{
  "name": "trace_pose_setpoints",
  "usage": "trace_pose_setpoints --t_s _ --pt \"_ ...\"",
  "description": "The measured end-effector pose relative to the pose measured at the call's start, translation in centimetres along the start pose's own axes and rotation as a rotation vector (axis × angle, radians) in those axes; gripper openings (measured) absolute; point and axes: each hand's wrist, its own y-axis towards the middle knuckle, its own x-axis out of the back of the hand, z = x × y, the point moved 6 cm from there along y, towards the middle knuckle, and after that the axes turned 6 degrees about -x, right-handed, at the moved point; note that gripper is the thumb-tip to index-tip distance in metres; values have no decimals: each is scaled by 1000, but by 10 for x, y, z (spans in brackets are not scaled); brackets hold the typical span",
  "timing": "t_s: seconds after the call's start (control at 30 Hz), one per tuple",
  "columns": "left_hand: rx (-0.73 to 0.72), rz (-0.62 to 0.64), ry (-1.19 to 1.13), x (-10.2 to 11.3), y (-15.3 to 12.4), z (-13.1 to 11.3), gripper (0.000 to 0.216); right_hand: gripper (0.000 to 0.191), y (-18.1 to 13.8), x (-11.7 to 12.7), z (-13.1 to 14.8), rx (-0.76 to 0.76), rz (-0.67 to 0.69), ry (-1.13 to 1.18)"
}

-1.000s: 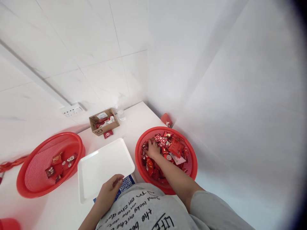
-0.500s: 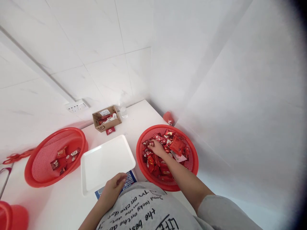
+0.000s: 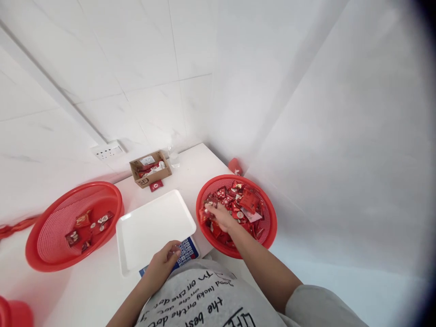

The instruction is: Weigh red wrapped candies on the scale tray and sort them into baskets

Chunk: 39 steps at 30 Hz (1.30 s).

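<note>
My right hand [image 3: 222, 217] is over the left part of a red mesh basket [image 3: 272, 227], closed on a shiny red wrapped candy [image 3: 209, 203]. Motion blurs the candy, so I cannot tell if there is more than one. Beneath the hand lie many red wrapped candies [image 3: 250, 200]. My left hand [image 3: 165, 261] holds nothing, its fingers loosely bent and apart, beside the blue keypad [image 3: 187, 250] of a scale. The scale's white tray [image 3: 153, 227] bears nothing and sits between the two baskets.
At left, a second red basket [image 3: 30, 254] stands tilted with several candies inside. A small cardboard box [image 3: 150, 168] of red packets stands at the back, a red packet [image 3: 156, 185] before it and a clear bottle [image 3: 173, 156] beside it. Walls close in the table's back and right.
My right hand has lifted slightly out of the candies, with a candy in its fingers. The left hand stays by the keypad. The view has shifted slightly.
</note>
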Motion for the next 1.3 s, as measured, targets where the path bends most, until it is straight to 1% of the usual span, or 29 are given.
trace_pose_setpoints --t_s 0.07,0.13,0.17,0.23,0.3,0.4,0.5,0.57,0.67,0.8,0.9,1.03,1.1,1.13,1.2,1.3 --pt "-7 31 -41 2 -2 5 38 36 -3 -38 -15 -52 125 -18" --pt "-19 44 -76 5 -3 12 39 36 -3 -69 -28 -82 205 -38" --pt "-26 38 -82 7 -3 16 39 35 -3 -81 -34 -106 219 -53" --pt "-36 9 -68 12 -4 27 38 33 -1 -94 -45 -146 205 -84" --pt "-39 -15 -26 17 -6 39 37 31 0 -95 -53 -176 157 -119" --pt "-29 -49 46 25 -10 58 34 28 2 -88 -63 -210 79 -197" --pt "-38 -115 126 36 -14 70 28 27 2 -83 -72 -223 48 -243" --pt "-58 -142 189 42 -16 75 26 28 0 -84 -75 -219 42 -258" --pt "-87 -164 279 50 -16 75 26 33 -3 -93 -77 -206 74 -277" --pt "-102 -206 360 61 -16 69 26 38 -7 -111 -75 -158 183 -330" --pt "-150 -246 398 67 -14 63 28 45 -8 -116 -72 -114 212 -365" --pt "-233 -319 494 71 -11 62 33 50 -4 -108 -66 -5 212 -454" --pt "-260 -352 544 70 -10 68 40 45 0 -94 -58 69 140 -525" --pt "-255 -364 562 69 -9 73 46 41 2 -84 -52 112 67 -558" --pt "-212 -374 579 65 -7 85 56 34 7 -58 -37 205 -130 -611" --pt "-153 -369 582 56 2 98 62 34 13 -11 -17 295 -428 -685"
